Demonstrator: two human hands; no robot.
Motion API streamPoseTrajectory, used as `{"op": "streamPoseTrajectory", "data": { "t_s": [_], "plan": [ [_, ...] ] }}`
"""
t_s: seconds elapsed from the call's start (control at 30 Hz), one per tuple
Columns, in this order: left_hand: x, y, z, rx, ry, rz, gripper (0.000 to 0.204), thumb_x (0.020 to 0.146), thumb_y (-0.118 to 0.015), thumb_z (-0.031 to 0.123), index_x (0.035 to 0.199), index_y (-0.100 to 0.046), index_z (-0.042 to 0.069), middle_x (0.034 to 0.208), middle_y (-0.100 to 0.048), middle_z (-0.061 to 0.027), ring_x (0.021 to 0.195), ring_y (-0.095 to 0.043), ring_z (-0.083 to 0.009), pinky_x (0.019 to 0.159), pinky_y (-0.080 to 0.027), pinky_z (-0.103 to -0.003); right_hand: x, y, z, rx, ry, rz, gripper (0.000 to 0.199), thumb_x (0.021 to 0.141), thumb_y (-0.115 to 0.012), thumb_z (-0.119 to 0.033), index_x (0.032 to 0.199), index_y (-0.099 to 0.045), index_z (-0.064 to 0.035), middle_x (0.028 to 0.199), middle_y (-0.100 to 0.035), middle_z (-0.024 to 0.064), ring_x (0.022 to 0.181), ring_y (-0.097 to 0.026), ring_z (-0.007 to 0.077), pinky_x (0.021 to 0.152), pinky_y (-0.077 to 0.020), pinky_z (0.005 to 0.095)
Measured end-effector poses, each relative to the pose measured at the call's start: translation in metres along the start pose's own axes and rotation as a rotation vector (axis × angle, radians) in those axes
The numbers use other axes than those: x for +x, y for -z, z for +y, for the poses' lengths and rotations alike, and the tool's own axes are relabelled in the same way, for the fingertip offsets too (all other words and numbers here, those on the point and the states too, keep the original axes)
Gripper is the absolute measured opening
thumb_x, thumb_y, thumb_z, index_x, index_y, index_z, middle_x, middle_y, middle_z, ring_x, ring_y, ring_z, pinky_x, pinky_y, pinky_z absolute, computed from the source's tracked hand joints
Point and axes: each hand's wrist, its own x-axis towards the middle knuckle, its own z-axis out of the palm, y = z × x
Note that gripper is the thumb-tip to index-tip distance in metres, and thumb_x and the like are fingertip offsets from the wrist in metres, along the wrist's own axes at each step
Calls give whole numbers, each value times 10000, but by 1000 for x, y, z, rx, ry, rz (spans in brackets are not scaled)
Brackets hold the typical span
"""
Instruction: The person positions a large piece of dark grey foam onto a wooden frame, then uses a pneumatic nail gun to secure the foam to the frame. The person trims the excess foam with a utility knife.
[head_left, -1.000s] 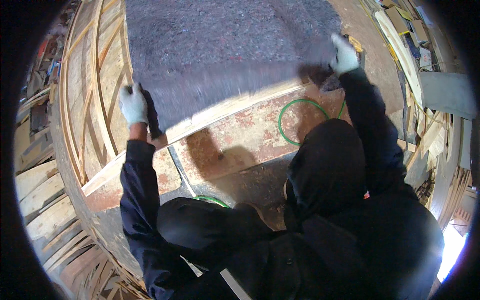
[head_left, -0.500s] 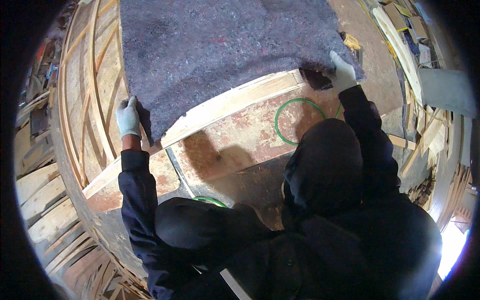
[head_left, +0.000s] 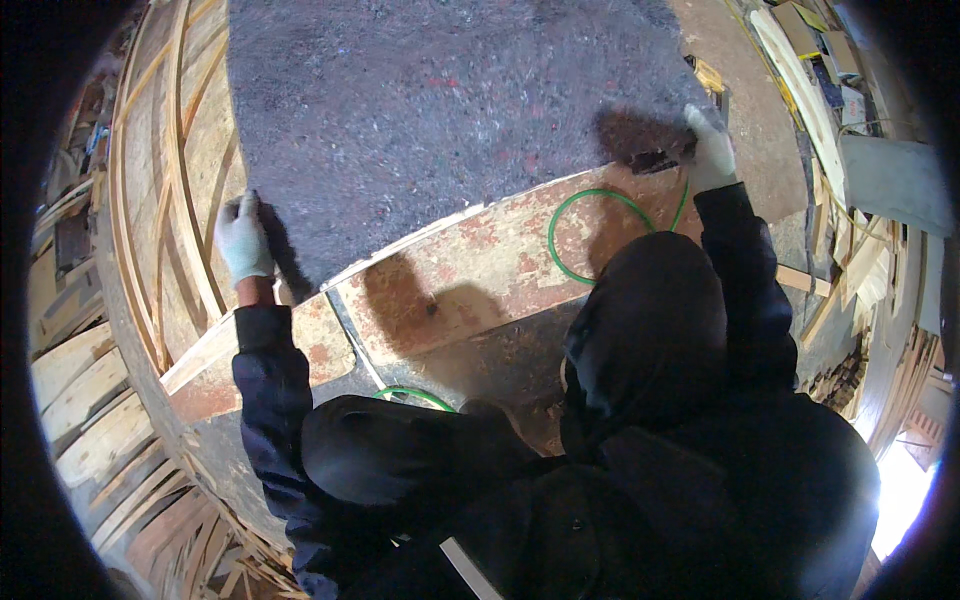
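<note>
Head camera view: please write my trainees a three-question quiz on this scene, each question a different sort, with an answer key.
1. Fill in: in the picture, the slatted wooden frame lies to the ____ of the mottled grey felt-like sheet.
2. True or false: both the left hand and the right hand are gloved.
3. Where does the green loop lie?
A) on the sheet
B) on the worn surface
C) around the left wrist

Key: 1. left; 2. true; 3. B
</note>
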Motion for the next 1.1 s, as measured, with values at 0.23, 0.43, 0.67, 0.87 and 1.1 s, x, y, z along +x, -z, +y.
{"op": "streamPoseTrajectory", "data": {
  "t_s": [0.23, 0.43, 0.67, 0.87, 1.1],
  "plan": [
    [10, -17, -32, 104, -91, 160, 299, 945, -710, 262, 988, -712, -34, 872, -710, -109, 773, -649, -175, 738, -525, -349, 5, 4, 26, 29, -34, 98, 429, 940, -721, -246, 1325, -606, -97, 1146, -700, 48, 948, -691, 229, 720, -576, 393],
    [-1, -22, -28, -32, -39, 136, 296, 947, -690, 274, 966, -707, -21, 807, -695, -91, 725, -629, -182, 702, -518, -361, 17, 16, 26, 5, -25, 76, 470, 922, -752, -269, 1332, -604, -94, 1199, -683, 50, 1020, -673, 228, 755, -574, 402],
    [-11, -21, -22, -41, 33, 107, 288, 953, -676, 269, 991, -698, -16, 868, -696, -120, 834, -620, -205, 785, -508, -379, 26, 25, 34, -44, -27, 43, 477, 951, -733, -243, 1377, -584, -90, 1310, -639, 53, 1107, -634, 236, 841, -569, 421],
    [-27, -20, -5, -391, 158, -24, 169, 979, -697, 212, 900, -646, 72, 659, -581, -2, 474, -506, -112, 427, -393, -281, 40, 31, 31, -82, -100, 124, 490, 991, -705, -242, 1433, -546, -104, 1372, -609, 44, 1219, -590, 239, 907, -543, 417],
    [-23, -19, -3, -387, 178, -47, 151, 970, -700, 189, 885, -663, 71, 656, -585, -7, 467, -510, -123, 423, -385, -277, 56, 74, 40, -668, 242, -3, 585, 917, -771, -155, 1454, -549, -94, 1219, -685, 112, 1086, -675, 250, 863, -570, 396]
  ]
}}
